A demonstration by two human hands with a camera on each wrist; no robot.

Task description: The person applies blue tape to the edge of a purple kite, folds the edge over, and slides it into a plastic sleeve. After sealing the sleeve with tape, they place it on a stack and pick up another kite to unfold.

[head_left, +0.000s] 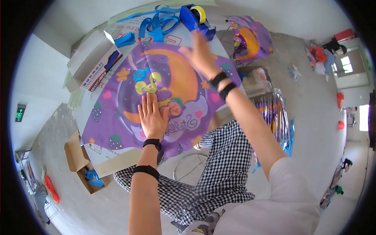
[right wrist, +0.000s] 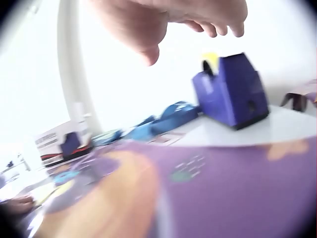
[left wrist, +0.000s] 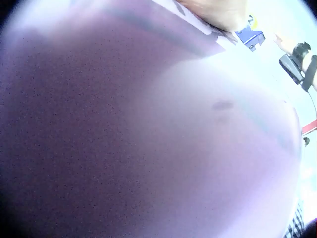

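A purple printed sheet (head_left: 129,88) with an orange crescent moon, a bunny face and mirror-reversed lettering is spread over the table. My left hand (head_left: 153,119) rests flat on its middle, fingers straight, just below the bunny face. In the left wrist view the purple sheet (left wrist: 124,129) fills most of the picture, blurred. My right hand (head_left: 200,56), blurred, hovers over the sheet's far right edge with nothing in it. Right beyond it stands a blue tape dispenser (head_left: 188,17) with a yellow roll. In the right wrist view that hand (right wrist: 173,20) has its fingers extended, above and left of the dispenser (right wrist: 233,91).
Blue ribbon (head_left: 156,29) lies in loops at the table's far side. An open white carton (head_left: 92,64) stands at the far left. Another printed purple piece (head_left: 254,39) and shiny packaged items (head_left: 270,111) are to the right. An open brown box (head_left: 76,150) sits lower left.
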